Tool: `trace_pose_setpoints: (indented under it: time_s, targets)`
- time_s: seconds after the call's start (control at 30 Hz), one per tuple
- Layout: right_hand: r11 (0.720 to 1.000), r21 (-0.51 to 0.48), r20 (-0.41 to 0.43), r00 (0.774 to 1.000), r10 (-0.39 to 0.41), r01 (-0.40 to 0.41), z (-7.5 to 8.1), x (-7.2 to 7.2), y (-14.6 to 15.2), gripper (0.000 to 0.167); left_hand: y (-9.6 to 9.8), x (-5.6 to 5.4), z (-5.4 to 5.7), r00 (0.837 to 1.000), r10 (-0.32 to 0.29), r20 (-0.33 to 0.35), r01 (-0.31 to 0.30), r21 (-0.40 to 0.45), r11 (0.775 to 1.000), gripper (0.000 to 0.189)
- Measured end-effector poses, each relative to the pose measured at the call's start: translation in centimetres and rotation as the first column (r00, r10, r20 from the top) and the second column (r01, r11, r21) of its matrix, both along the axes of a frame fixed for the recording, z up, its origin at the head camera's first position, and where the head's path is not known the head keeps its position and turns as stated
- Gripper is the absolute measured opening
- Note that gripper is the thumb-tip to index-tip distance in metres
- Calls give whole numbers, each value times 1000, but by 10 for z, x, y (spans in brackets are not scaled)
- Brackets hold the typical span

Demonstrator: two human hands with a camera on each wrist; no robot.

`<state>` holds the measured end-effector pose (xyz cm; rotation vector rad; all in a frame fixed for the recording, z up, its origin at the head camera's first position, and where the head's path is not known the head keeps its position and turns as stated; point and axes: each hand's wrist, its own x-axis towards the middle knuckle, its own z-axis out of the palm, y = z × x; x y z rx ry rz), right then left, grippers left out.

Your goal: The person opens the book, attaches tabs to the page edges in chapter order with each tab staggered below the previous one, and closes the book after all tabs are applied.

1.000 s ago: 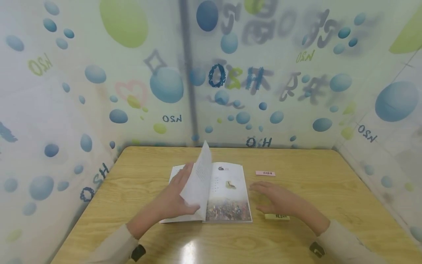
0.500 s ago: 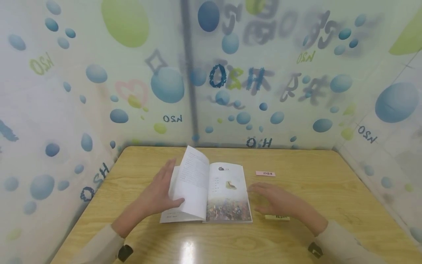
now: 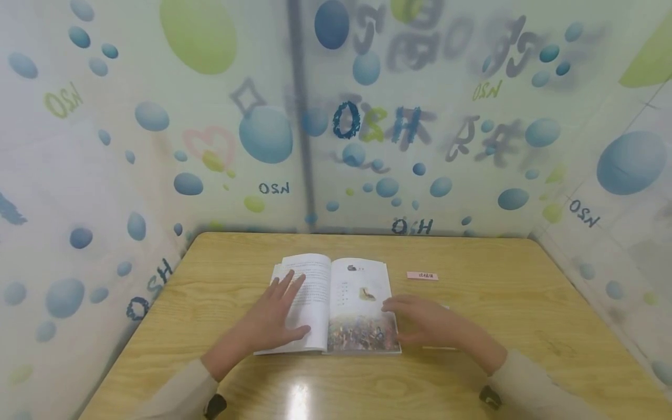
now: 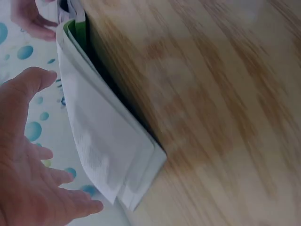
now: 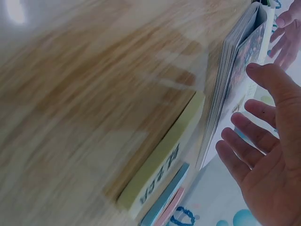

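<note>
An open book (image 3: 362,329) lies on the wooden table, its right page showing a coloured crowd picture along the bottom. Over the printed left page (image 3: 315,274) is my left hand (image 3: 268,318), fingers spread and gripping nothing. The left wrist view has this hand (image 4: 35,160) apart from the white pages (image 4: 103,127). At the book's right edge hovers my right hand (image 3: 436,326), fingers loosely extended and holding nothing. In the right wrist view a yellow lettered block (image 5: 162,157) lies beside the book, below the right hand (image 5: 273,146).
A small pink lettered piece (image 3: 422,276) lies right of the book. The right wrist view also shows a blue piece (image 5: 164,195) between the yellow and pink ones. Patterned walls (image 3: 367,175) enclose the table (image 3: 236,256) at the back and sides.
The raised page has come down flat on the left side. My left hand moved left, then back right over that page. The right hand has shifted slightly left, toward the book.
</note>
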<state>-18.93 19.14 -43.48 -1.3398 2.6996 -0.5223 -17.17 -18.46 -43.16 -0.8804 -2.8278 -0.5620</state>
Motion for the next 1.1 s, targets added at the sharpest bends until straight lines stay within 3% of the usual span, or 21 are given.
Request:
trace_pose_setpoints:
  time_s: [0.13,0.37,0.5,0.7,1.1]
  targets:
    - [1000,13,28,1000,8,-8,3,3,-11,53,16,-2,-6,999,-52,1,52,-73,996,89]
    - [998,51,64,998,19,-22,-2,2,-28,53,42,0,-10,987,-65,146,81,-112,990,80]
    - [997,76,84,996,17,-23,-4,2,-35,57,51,-1,-13,980,-68,189,99,-157,983,76]
    - [994,110,76,997,10,-18,-8,1,-39,67,57,-2,-13,978,-66,197,106,-197,975,75]
    - [991,135,98,995,-5,-8,-6,4,-38,69,61,4,-7,968,-24,249,86,-242,966,75]
